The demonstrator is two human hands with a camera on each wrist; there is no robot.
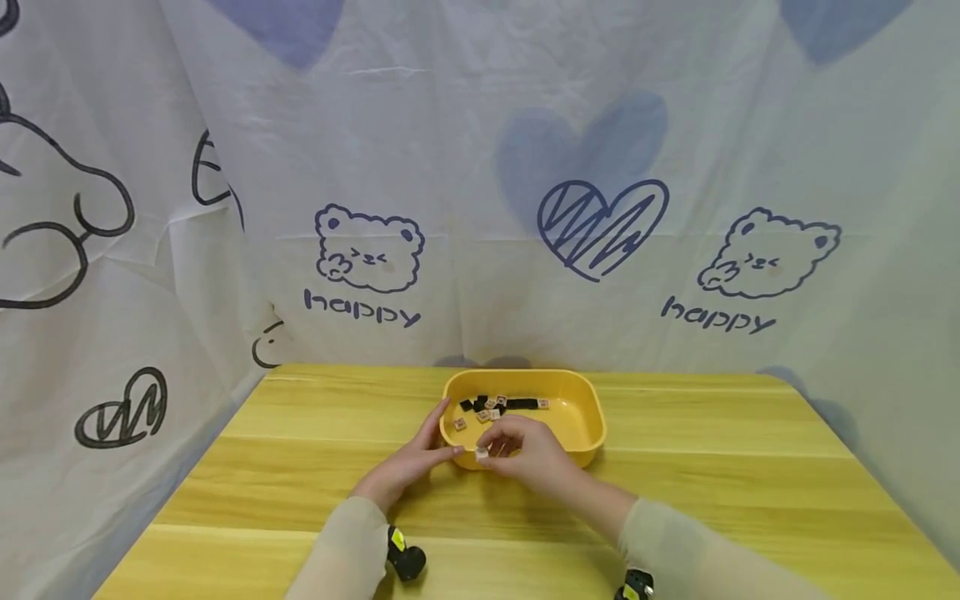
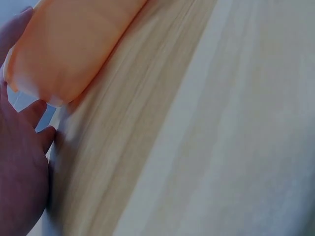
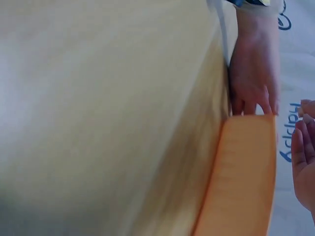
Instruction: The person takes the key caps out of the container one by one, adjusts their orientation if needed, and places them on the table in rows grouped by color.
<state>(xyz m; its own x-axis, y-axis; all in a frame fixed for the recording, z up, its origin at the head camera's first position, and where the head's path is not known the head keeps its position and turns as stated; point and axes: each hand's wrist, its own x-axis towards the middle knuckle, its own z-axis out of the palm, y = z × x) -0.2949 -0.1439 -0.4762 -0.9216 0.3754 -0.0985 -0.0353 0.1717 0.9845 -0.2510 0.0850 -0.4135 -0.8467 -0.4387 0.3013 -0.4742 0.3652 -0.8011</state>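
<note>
A yellow tray holds several small black and white tiles and a black row of pieces. My left hand rests on the tray's left end, thumb near the front rim and fingers along the side; in the left wrist view the hand lies against the tray wall. My right hand pinches a small white tile between thumb and fingers over the front rim. The right wrist view shows this hand at the right edge, with the tile at its fingertips.
A yellow wood-grain table lies under the tray. Behind and beside it hangs a white cloth with hearts and bear drawings. Both forearms reach in from the front edge, with black devices at the wrists.
</note>
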